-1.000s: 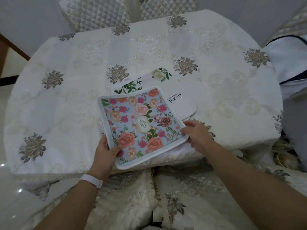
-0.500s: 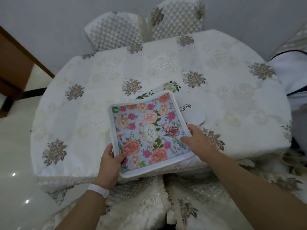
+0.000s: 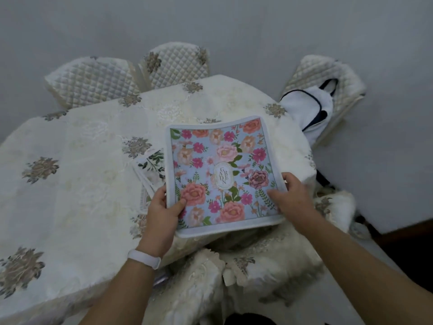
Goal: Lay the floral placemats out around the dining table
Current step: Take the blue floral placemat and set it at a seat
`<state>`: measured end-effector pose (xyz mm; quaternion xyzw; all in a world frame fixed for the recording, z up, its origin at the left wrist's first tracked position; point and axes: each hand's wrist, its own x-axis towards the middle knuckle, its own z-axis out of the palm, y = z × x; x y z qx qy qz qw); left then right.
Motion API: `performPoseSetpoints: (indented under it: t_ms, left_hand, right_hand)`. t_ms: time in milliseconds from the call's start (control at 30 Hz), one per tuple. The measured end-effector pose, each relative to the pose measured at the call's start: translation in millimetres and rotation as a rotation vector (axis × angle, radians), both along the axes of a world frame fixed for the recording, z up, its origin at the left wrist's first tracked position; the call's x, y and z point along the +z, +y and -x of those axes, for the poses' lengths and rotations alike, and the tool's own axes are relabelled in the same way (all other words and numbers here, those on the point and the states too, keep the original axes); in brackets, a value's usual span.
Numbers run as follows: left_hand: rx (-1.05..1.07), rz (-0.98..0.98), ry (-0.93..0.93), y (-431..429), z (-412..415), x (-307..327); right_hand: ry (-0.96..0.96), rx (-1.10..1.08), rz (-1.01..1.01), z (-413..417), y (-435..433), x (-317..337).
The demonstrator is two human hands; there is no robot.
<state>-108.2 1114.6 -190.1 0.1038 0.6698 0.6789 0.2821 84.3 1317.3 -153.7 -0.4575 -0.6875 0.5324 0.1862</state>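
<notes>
Placemat: floral placemat (image 3: pixel 220 174) held over the counter's (image 3: pixel 82 184) near-right edge, slightly bowed; likely thin, light and floppy.
Left grip: left grip (image 3: pixel 164 207) pinches the near-left border, thumb on top.
Right grip: right grip (image 3: pixel 293 198) pinches the near-right edge.
Hold: opposite edges should keep it flat.
Room: open cloth lies leftward, with spare placemats (image 3: pixel 152 165) just beside and chairs (image 3: pixel 93 80) along the far side.

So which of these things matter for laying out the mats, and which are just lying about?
Part of the job:
blue placemat, held by the left hand and right hand
other placemats, on the table

Just lying about:
white bag
quilted chairs
</notes>
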Motion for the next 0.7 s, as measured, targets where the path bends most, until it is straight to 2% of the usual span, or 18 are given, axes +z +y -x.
performPoseSetpoints:
  t_ms: [400,700]
  left_hand:
    - [-0.288,-0.082,-0.156,83,-117,10]
    - [-0.421,-0.059,-0.049,182,-218,39]
  right_hand:
    - [0.018,-0.339,-0.095,-159,1,33]
    - [0.126,-0.486,-0.074,-280,71,27]
